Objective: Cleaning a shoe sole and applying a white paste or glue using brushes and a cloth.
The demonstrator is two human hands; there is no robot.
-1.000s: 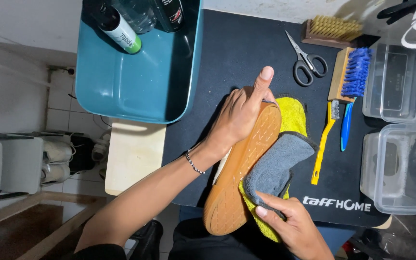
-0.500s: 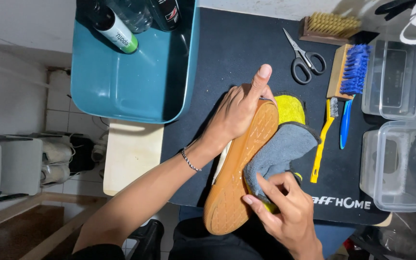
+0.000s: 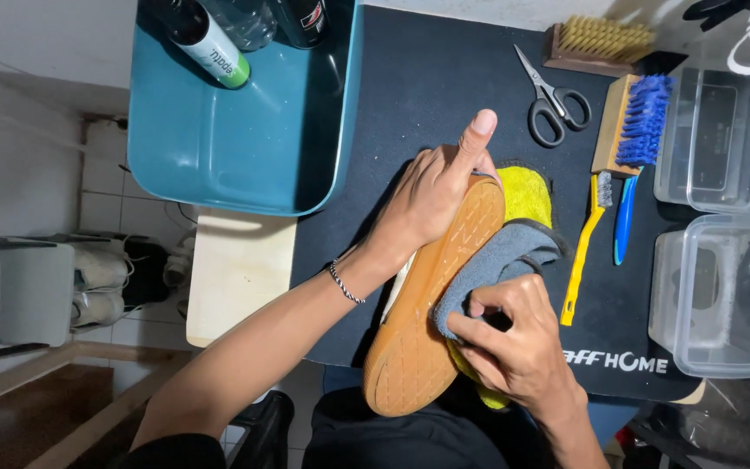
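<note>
White tiled floor (image 3: 101, 187), pale wall (image 3: 36, 43), wooden stool (image 3: 240, 278), black table mat (image 3: 427, 87)

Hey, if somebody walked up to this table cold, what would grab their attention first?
Most likely the shoe turned sole-up in the middle of the black mat, steadied by the left hand while the right hand presses a grey cloth against its edge. Next, the big teal tub at the mat's upper left, and the blue-bristled brush beside the scissors on the right.
</note>
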